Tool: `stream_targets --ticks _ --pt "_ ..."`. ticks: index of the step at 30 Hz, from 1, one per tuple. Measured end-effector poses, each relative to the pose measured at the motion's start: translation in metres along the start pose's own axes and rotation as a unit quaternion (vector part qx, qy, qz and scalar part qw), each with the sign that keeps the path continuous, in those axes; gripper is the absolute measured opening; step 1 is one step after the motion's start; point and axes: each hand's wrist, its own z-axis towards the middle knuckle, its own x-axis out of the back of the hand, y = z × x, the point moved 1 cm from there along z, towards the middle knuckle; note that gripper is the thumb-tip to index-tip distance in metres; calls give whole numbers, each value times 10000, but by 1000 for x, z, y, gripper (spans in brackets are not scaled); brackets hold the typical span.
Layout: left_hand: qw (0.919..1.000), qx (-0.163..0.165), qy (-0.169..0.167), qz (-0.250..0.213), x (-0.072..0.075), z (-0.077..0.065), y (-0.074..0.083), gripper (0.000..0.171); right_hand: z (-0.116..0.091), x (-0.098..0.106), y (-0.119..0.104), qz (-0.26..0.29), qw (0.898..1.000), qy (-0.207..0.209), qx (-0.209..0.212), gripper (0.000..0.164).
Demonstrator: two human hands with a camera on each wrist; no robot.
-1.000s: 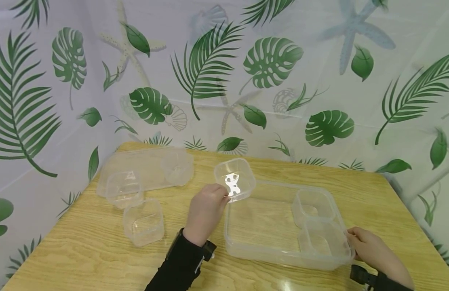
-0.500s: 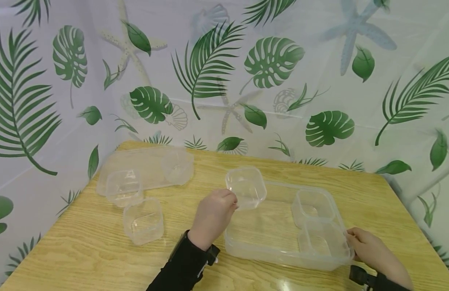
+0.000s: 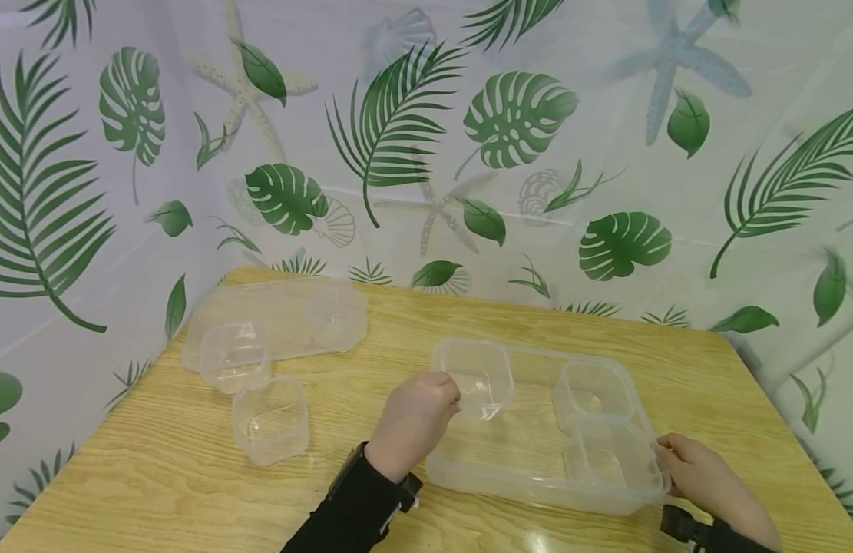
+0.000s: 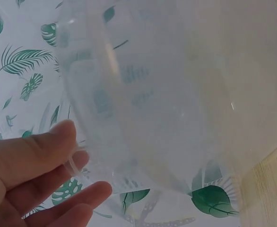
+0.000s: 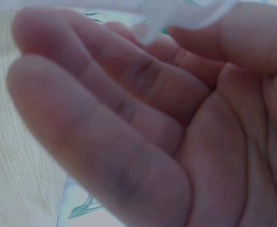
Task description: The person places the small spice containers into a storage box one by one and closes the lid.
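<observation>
Between thumb and index finger, my left hand (image 3: 415,415) pinches the rim of a small clear plastic container (image 3: 477,380). That container is inside the left back corner of a large clear plastic box (image 3: 509,478). In the left wrist view the thumb (image 4: 58,142) and index finger meet at the small container's edge (image 4: 93,127). My right hand (image 3: 702,472) grips the large box at its right side, thumb over the rim (image 5: 190,16) and fingers (image 5: 105,123) curled beneath. Two more small containers (image 3: 599,395) sit along the box's right end, one behind the other.
On the left of the wooden table (image 3: 157,461) stand two small clear containers (image 3: 270,422), one slightly behind the other. Behind them lies a large clear lid (image 3: 274,296) with another small container (image 3: 335,315) on it. A leaf-printed cloth (image 3: 426,138) hangs behind the table.
My left hand has moved right and toward me, lowering the small container from above the large box's back left edge into its left corner. The right hand has stayed on the box's side.
</observation>
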Motion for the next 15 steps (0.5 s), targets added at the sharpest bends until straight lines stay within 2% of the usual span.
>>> stream_targets --ticks 8,15 --pt "9988 7 -483 36 -5 -1 4 7 -1 -1 0 -19 9999 119 1 41" --pt "9970 9 -772 2 -11 -1 7 6 -3 -3 -1 22 9998 190 3 41"
